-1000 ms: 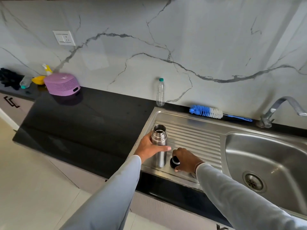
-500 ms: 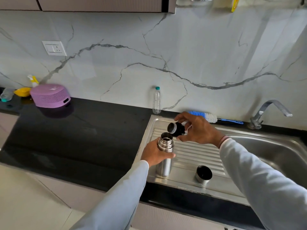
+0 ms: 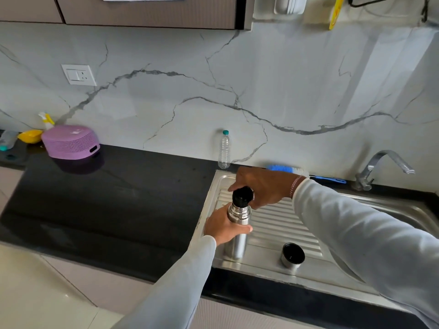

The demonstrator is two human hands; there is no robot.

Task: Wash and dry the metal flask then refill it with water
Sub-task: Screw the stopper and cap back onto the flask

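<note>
The metal flask (image 3: 237,243) stands upright on the ribbed steel drainboard (image 3: 280,224) at the sink's left. My left hand (image 3: 222,227) grips its body just below the neck. A black stopper (image 3: 242,197) sits in the flask's mouth, and my right hand (image 3: 263,186) holds it from above and behind with curled fingers. The flask's cup lid (image 3: 292,256) lies apart on the drainboard to the right, its dark inside facing up.
A blue and white bottle brush (image 3: 287,169) lies along the wall behind my right hand. A plastic water bottle (image 3: 224,149) stands by the wall. The tap (image 3: 380,167) and sink basin (image 3: 408,217) are at right. A purple basket (image 3: 70,141) sits far left on the black counter (image 3: 107,203).
My right hand picked the black stopper up from the drainboard, lifted it over the flask and has now set it into the flask's mouth. My left hand kept its grip on the flask.
</note>
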